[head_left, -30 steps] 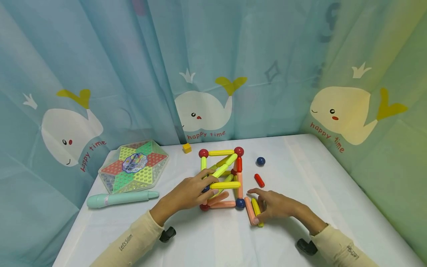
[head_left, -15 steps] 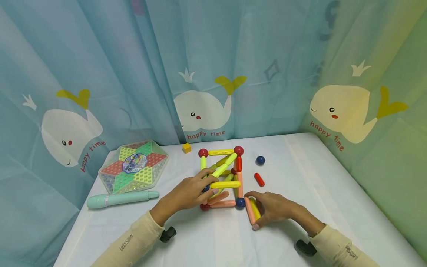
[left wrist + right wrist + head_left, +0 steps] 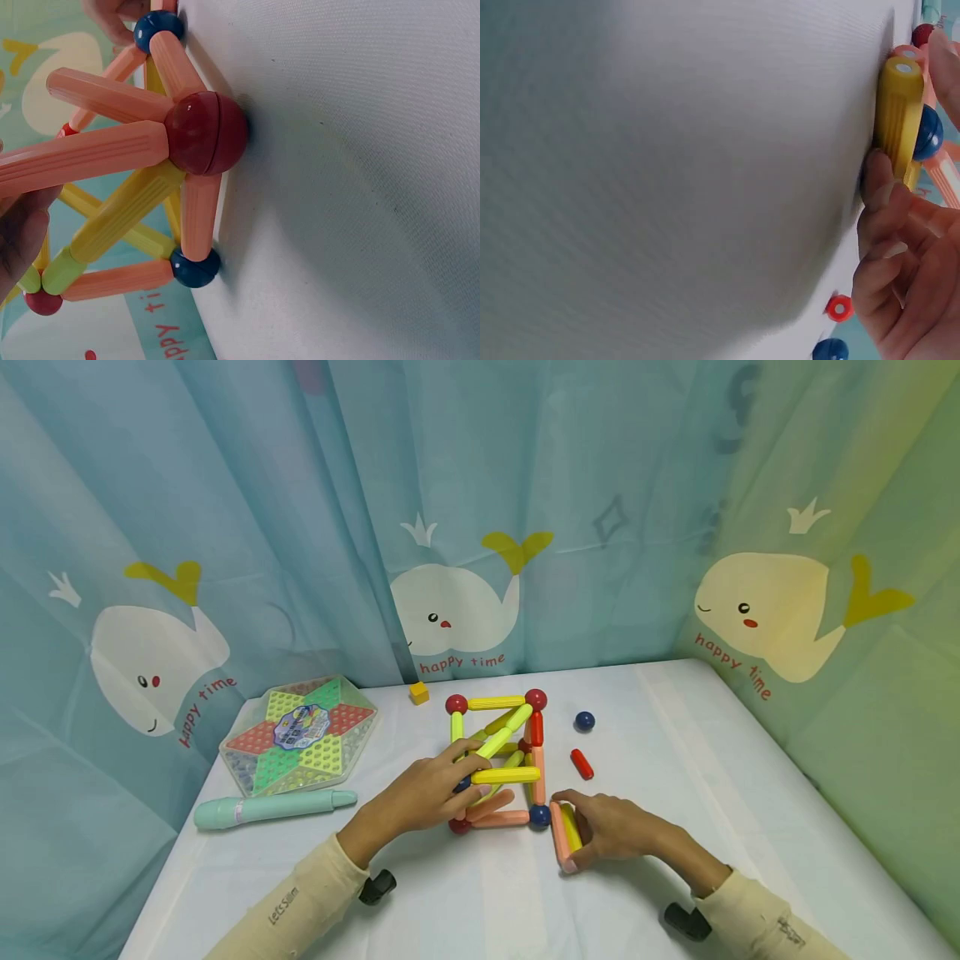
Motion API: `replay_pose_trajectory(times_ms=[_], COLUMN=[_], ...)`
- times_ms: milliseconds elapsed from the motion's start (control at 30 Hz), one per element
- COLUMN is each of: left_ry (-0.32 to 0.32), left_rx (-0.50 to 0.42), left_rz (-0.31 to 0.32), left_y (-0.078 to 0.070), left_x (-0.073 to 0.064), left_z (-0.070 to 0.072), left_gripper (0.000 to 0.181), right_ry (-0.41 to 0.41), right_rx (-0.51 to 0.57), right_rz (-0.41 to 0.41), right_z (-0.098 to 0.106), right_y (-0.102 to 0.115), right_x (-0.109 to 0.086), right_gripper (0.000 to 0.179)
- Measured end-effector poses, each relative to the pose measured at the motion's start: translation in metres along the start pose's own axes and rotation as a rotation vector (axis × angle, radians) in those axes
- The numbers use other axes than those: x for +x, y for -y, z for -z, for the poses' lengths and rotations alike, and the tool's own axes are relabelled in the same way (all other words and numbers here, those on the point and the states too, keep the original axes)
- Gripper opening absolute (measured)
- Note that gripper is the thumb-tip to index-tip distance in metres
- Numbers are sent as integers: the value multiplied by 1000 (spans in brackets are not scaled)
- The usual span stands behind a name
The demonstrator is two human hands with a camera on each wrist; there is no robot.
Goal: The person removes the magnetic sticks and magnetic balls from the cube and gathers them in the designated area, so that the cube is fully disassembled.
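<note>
A cube-like frame of magnetic rods and balls stands mid-table, with red and blue balls at its corners and slanting rods across it. My left hand grips its near left upper corner, around a blue ball. In the left wrist view a red ball joins several pink rods at the base. Right of the frame, a pink magnetic rod and a yellow magnetic rod lie side by side. My right hand holds this pair, thumb at the near end and index finger at the far end.
Behind the right hand lie a short red rod and a loose blue ball. A Chinese checkers box and a mint-green microphone-shaped object are on the left. A small yellow cube sits near the curtain.
My right thumb and index finger have closed on the pink and yellow rods, which are now pressed together and shifted slightly left. The left hand and the frame have stayed put.
</note>
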State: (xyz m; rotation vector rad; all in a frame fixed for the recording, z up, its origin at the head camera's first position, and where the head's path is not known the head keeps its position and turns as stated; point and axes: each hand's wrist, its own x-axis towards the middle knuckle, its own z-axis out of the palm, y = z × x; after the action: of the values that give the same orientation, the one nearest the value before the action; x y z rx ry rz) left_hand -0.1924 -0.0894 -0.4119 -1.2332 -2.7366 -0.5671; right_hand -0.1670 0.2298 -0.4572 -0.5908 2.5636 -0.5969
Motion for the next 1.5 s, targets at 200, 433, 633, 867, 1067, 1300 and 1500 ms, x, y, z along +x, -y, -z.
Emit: replay_pose_trajectory(times_ms=[200,433,633,867,1067,1300,1500], left_ry=[-4,-10,-9,-25,-29,52,86], left_rx=[11,-4,-4,-8,-3,-7,-16], left_rz=[-8,3,-2,-24,-32,-25,-46], left_y=[0,-1,-1,0,1,4,10], left_x=[0,1,1,2,2,1,2], left_z=[-1,0,0,0,1,9,17], left_gripper=[35,33,33,34,35,44,50], right_ry=[-122,-322,-382,-361,-362,-350,-349], right_rx=[-18,89,230,281,265,263,256], right_rz=[57,201,306,383,386,382,387], right_z=[16,34,38,37,38,36,36], right_y=[6,30,55,69,70,70,70], right_x=[-5,-4,6,18,19,20,20], right_gripper=[74,45,35,26,22,21,25])
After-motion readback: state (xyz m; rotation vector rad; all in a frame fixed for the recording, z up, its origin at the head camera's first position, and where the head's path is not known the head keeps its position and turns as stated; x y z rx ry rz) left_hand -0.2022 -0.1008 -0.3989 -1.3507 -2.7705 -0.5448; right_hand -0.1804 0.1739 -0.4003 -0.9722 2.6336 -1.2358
